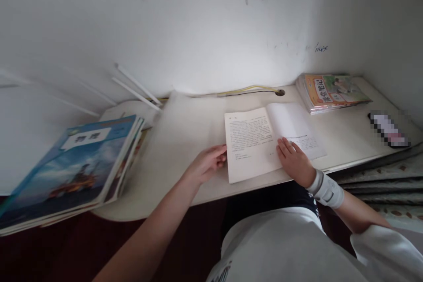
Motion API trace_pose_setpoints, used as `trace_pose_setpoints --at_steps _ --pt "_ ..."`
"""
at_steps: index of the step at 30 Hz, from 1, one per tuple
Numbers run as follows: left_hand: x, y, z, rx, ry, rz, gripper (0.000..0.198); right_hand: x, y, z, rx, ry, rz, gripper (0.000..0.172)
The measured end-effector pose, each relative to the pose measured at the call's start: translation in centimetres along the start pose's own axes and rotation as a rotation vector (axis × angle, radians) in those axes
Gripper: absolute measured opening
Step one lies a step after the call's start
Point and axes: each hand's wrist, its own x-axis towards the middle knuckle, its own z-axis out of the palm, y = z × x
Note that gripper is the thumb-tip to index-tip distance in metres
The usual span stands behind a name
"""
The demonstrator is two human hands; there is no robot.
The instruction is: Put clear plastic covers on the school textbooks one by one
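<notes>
An open book with printed pages lies on the white desk in front of me. My left hand is at the outer edge of its left page, fingers curled and fingertips pressed together against that edge. How much paper they hold, if any, cannot be made out. Palm down across the lower part of the right page, close to the fold, rests my right hand with fingers stretched out. A light grey wrist band is around my right wrist.
On the left, a stack of blue-covered books juts past the desk's edge. An orange-covered book pile and a phone lie at the right. Yellow and black cables run along the wall to a round desk hole.
</notes>
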Motion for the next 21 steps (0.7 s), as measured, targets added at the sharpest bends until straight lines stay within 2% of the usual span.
trace_pose_setpoints --at_steps 2,4,8,10,12,14,17,19,21 --pt "0.4 0.7 0.1 0.062 -0.09 -0.049 0.03 0.1 -0.1 0.1 0.019 -0.008 0.009 0.037" --pt "0.6 1.7 0.3 0.135 -0.121 -0.032 0.026 0.1 0.1 -0.1 0.045 -0.033 0.021 0.038" --pt "0.3 5.1 1.3 0.262 -0.014 0.182 0.018 -0.2 1.4 -1.5 0.238 -0.176 -0.071 0.043" --pt "-0.1 7.3 2.7 0.28 0.02 0.308 0.018 -0.5 2.7 -2.6 0.456 -0.271 -0.162 0.052" --pt "-0.6 9.3 4.9 0.315 -0.003 0.418 0.025 -0.7 4.2 -3.5 0.74 -0.305 -0.181 0.062" --pt "-1.1 10.7 7.4 0.393 -0.045 0.5 0.029 -0.6 5.6 -4.3 1.075 -0.246 -0.084 0.065" --pt "-1.7 11.8 10.7 0.448 -0.172 0.617 0.031 0.0 7.5 -4.8 1.566 -0.072 0.199 0.067" --pt "-2.1 11.8 11.7 0.445 -0.25 0.677 0.033 0.2 8.7 -4.7 1.757 0.009 0.393 0.075" --pt "-2.4 11.4 11.3 0.433 -0.22 0.728 0.033 0.0 9.9 -4.1 1.818 0.027 0.55 0.08"
